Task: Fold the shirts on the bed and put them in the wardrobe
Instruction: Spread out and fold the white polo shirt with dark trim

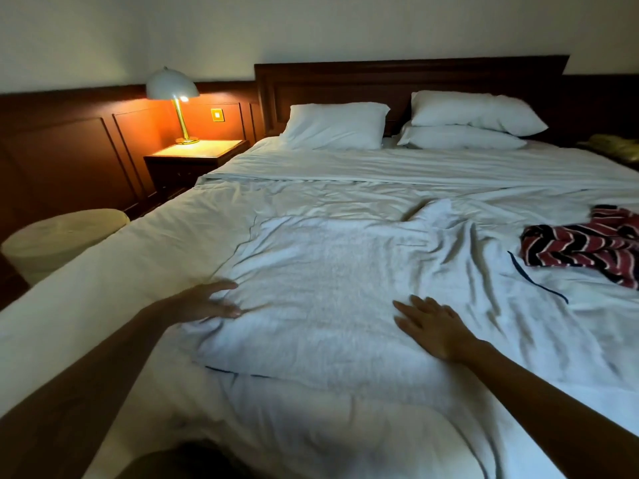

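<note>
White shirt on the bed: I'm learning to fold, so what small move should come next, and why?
Probably lift the left edge and fold it toward the middle. The white shirt lies spread out, the left hand rests at its left edge, and the right hand lies flat on it, able to pin the cloth.
</note>
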A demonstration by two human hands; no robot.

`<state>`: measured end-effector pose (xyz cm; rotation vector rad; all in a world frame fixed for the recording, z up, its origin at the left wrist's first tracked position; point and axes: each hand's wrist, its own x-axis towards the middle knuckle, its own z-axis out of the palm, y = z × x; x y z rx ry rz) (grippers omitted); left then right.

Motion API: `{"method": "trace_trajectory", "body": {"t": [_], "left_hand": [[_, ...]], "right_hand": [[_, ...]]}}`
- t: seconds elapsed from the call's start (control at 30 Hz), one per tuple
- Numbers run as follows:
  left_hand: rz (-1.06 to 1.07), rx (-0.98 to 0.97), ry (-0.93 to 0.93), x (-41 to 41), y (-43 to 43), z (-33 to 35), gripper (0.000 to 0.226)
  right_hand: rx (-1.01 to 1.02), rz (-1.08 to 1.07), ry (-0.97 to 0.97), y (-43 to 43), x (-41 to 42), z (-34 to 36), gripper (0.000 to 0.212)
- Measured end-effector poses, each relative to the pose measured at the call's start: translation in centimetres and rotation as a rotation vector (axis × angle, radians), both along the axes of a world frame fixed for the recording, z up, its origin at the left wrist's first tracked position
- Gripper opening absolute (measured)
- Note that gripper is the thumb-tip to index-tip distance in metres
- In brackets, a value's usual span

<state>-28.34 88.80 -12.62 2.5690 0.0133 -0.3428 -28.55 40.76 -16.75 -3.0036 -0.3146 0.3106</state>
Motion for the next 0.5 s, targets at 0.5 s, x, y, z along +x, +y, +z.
{"method": "trace_trajectory", "body": {"t": [0.5], "left_hand": [[0.025,0.847,-0.01,-0.5,-12.7,2.6,0.051]], "right_hand": [[-0.012,-0.129,-0.143,-7.7,-3.4,0.6,0.073]]}}
